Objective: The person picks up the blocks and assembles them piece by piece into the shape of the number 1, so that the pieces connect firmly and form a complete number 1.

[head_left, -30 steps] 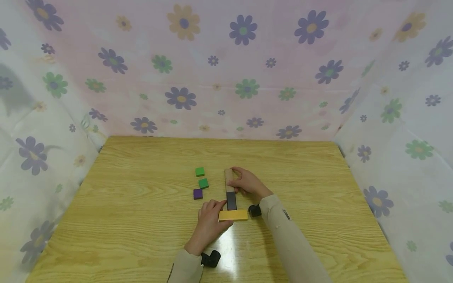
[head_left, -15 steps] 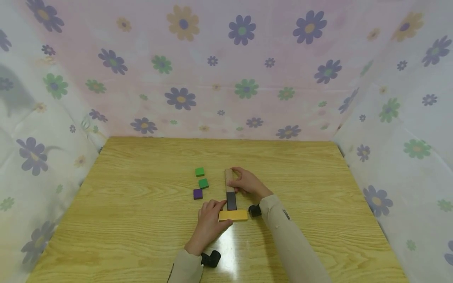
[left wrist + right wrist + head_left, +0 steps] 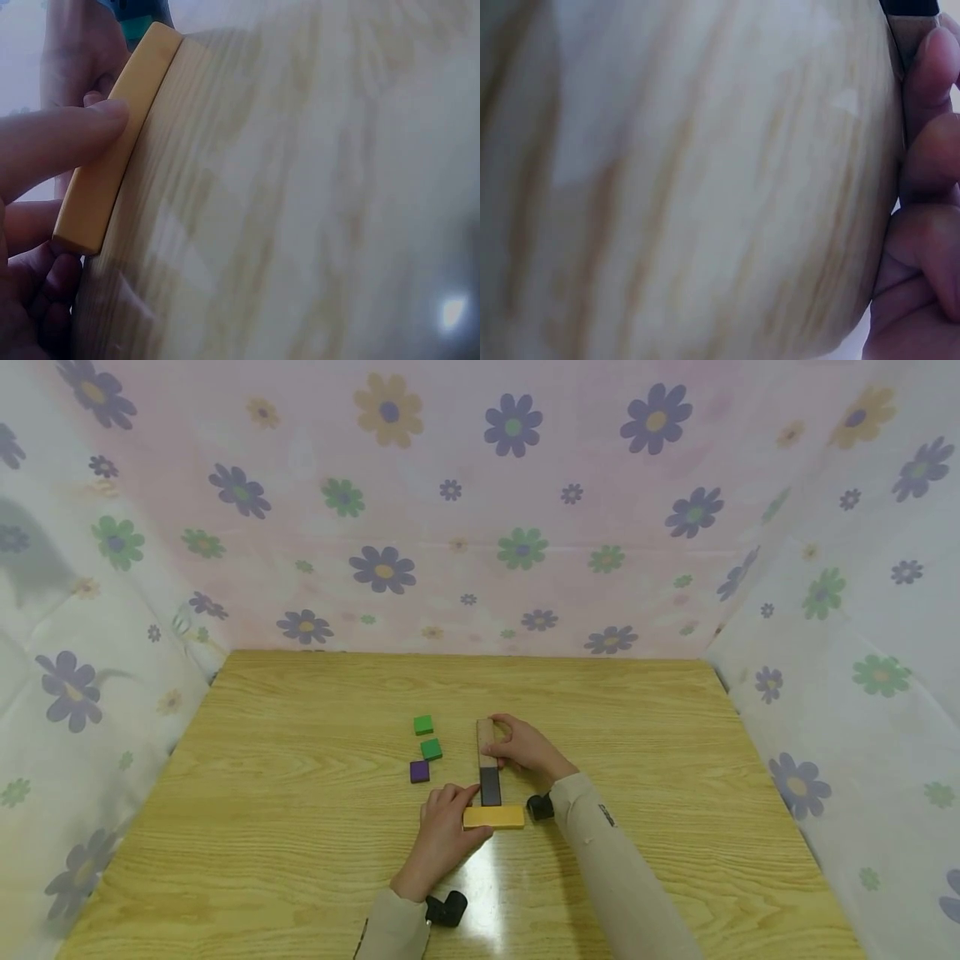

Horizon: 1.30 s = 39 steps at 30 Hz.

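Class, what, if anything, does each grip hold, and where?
Left grip: yellow block, by its left half. Right grip: wooden block, by its top and right side.

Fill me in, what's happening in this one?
A person is handling small blocks on a table. The left hand grips the yellow block; the right hand holds the tan block. The black block lies between those two, in line with the tan one. Two green blocks and a purple block sit to the left.
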### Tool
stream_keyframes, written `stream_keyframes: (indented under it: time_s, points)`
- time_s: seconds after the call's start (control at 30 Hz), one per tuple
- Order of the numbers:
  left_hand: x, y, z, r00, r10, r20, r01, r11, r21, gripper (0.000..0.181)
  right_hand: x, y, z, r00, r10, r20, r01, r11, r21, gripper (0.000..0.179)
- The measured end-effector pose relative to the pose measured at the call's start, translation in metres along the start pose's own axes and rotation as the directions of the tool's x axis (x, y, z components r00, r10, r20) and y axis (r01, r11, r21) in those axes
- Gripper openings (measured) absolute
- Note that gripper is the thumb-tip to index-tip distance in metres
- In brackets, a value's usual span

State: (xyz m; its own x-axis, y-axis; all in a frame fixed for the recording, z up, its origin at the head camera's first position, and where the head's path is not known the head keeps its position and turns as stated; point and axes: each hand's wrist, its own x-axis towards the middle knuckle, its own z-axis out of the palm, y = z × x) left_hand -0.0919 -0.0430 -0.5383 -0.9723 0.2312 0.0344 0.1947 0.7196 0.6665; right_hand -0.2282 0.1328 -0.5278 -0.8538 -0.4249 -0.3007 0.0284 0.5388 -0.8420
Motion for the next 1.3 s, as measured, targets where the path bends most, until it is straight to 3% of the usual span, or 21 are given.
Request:
stream_keyframes:
  time_s: [0.67,1.0,1.3]
  points:
    - [0.0009,0.0002,0.0005,1.000,-0.002,-0.001,0.002,1.000,0.001,0.064,-0.0015,-0.0021,-0.0016,1.000,0.003,0.000,-0.003,1.000,0.001,0.071]
    - [-0.0003,-0.0003,-0.0006,0.999,-0.014,-0.031,0.011,0.995,-0.097,0.051,-0.0024,-0.0023,-0.0026,1.000,-0.012,-0.003,0.012,1.000,-0.001,0.072]
    - [-0.0034,0.0005,-0.0016,0.998,0.014,-0.054,-0.017,0.999,-0.047,0.038,-0.0042,-0.0042,-0.0007,1.000,-0.004,-0.014,0.004,1.000,-0.014,0.070]
